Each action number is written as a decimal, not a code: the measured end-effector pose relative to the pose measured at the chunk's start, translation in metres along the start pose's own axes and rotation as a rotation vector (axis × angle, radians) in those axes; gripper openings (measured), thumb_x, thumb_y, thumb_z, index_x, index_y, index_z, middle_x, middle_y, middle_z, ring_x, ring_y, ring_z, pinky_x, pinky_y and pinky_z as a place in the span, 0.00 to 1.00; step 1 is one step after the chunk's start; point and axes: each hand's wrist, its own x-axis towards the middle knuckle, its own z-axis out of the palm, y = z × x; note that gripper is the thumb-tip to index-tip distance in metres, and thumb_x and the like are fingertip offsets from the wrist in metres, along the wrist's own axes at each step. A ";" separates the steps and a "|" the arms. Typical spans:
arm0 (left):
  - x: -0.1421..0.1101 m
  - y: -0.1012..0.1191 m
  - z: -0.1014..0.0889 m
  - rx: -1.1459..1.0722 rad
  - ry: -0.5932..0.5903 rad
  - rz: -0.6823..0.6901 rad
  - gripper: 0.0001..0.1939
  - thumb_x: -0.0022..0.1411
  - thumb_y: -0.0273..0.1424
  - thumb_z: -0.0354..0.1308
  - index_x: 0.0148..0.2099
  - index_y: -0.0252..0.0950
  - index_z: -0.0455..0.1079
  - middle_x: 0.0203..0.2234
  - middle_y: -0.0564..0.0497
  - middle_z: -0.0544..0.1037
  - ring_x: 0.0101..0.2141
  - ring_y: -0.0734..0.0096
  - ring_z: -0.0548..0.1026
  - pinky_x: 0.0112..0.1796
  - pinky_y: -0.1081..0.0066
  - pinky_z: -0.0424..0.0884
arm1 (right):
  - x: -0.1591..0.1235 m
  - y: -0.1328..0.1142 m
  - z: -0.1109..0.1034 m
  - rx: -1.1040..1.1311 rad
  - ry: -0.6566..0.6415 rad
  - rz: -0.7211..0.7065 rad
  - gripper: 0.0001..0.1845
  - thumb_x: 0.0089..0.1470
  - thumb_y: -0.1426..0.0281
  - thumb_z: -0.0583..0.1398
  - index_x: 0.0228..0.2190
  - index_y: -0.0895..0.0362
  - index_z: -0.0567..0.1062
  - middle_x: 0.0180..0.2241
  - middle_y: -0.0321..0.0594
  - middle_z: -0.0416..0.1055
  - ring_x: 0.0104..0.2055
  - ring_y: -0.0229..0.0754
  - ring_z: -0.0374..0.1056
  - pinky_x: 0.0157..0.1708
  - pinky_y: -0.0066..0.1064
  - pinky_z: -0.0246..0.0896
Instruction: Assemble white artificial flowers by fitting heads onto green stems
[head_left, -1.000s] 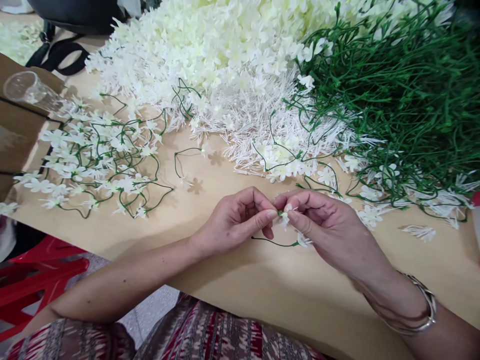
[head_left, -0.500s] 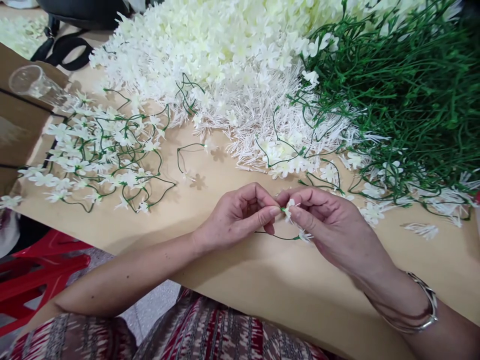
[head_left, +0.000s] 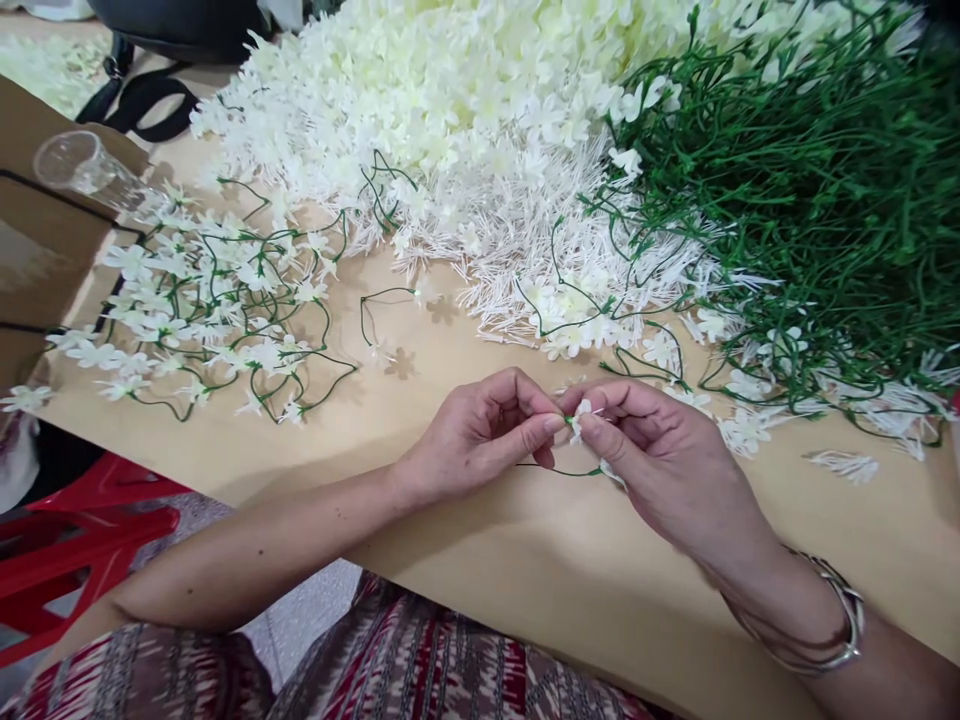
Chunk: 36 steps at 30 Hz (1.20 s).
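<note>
Above the front part of the table, my left hand [head_left: 491, 430] pinches a thin green artificial stem [head_left: 566, 472] between thumb and forefinger. My right hand [head_left: 660, 450] meets it fingertip to fingertip, pinching a small white artificial flower [head_left: 580, 418] against the stem's tip. The stem loops below the fingers to another white blossom, partly hidden behind my right hand. Beyond my hands lies a stem with flowers on its ends [head_left: 364, 315]. White stamens [head_left: 525, 230] lie in a mass farther back.
A pile of stems with flowers attached [head_left: 217, 300] covers the left, beside a tipped clear plastic cup [head_left: 90, 170]. Loose white petals [head_left: 420, 90] are heaped at the back, green stems [head_left: 825, 200] at the right. A red stool [head_left: 90, 540] stands lower left.
Both hands keep their pinch on the stem and flower with hardly any movement. My right hand has turned slightly, covering more of the lower blossom. The whole view has shifted a little.
</note>
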 end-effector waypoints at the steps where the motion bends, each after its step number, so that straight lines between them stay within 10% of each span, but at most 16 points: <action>1: 0.000 0.000 0.000 0.000 -0.003 0.002 0.18 0.69 0.44 0.67 0.40 0.34 0.69 0.27 0.53 0.78 0.28 0.78 0.79 0.31 0.78 0.75 | 0.001 -0.001 0.000 -0.007 -0.015 -0.003 0.11 0.60 0.57 0.70 0.33 0.49 0.81 0.37 0.37 0.81 0.36 0.38 0.73 0.36 0.28 0.70; 19: -0.001 0.000 -0.003 -0.018 -0.032 -0.023 0.18 0.71 0.44 0.65 0.41 0.33 0.69 0.28 0.51 0.80 0.29 0.75 0.82 0.34 0.76 0.78 | 0.009 0.000 -0.004 0.049 -0.149 0.039 0.13 0.61 0.57 0.70 0.31 0.50 0.78 0.33 0.35 0.76 0.30 0.36 0.67 0.25 0.27 0.61; 36: 0.002 -0.001 -0.002 -0.026 -0.049 0.005 0.16 0.71 0.41 0.66 0.41 0.33 0.69 0.28 0.51 0.80 0.30 0.74 0.82 0.35 0.75 0.78 | 0.011 0.000 0.002 0.076 -0.099 0.018 0.16 0.56 0.53 0.72 0.29 0.50 0.78 0.31 0.36 0.76 0.33 0.40 0.72 0.35 0.32 0.73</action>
